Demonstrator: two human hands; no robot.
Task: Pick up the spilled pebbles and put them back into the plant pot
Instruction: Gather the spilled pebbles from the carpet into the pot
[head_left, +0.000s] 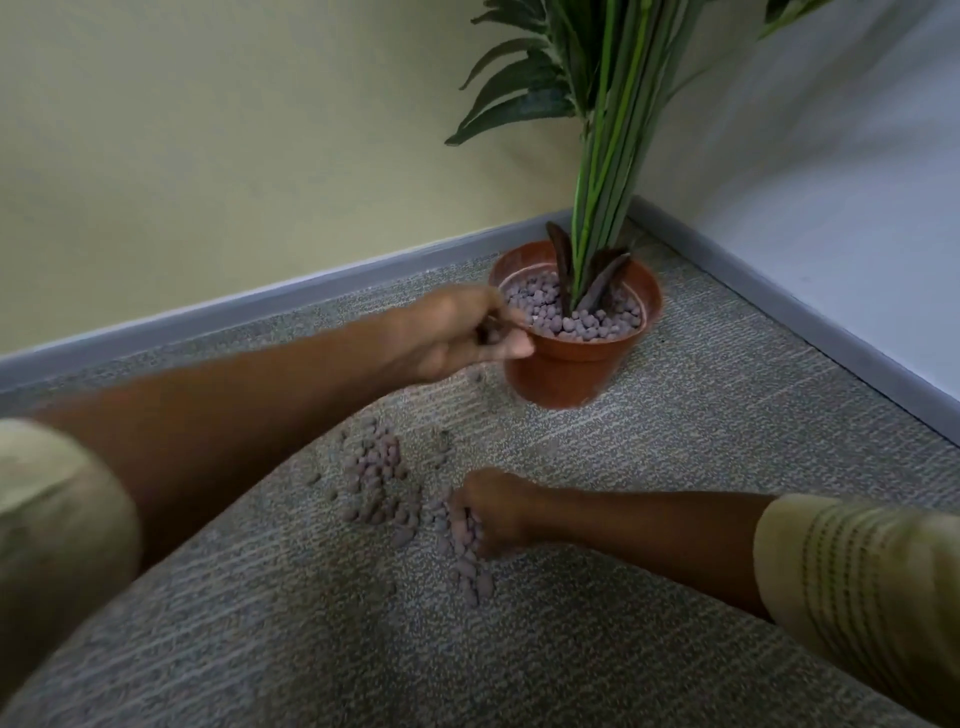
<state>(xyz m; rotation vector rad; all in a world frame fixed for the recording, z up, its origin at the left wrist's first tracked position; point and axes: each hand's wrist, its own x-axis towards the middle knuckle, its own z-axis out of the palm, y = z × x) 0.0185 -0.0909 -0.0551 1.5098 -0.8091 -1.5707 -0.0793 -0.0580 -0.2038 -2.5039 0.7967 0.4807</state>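
Observation:
A terracotta-coloured plant pot stands in the room's corner, filled with greyish-purple pebbles around green stems. Spilled pebbles lie in a loose patch on the grey carpet in front of the pot. My left hand hovers at the pot's left rim, fingers curled around something small and dark that I cannot make out clearly. My right hand rests on the carpet at the right side of the spill, its fingers closed over several pebbles.
The plant's stems and leaves rise above the pot. A grey skirting board runs along a yellow wall on the left and a white wall on the right. Grey carpet spreads around the pot.

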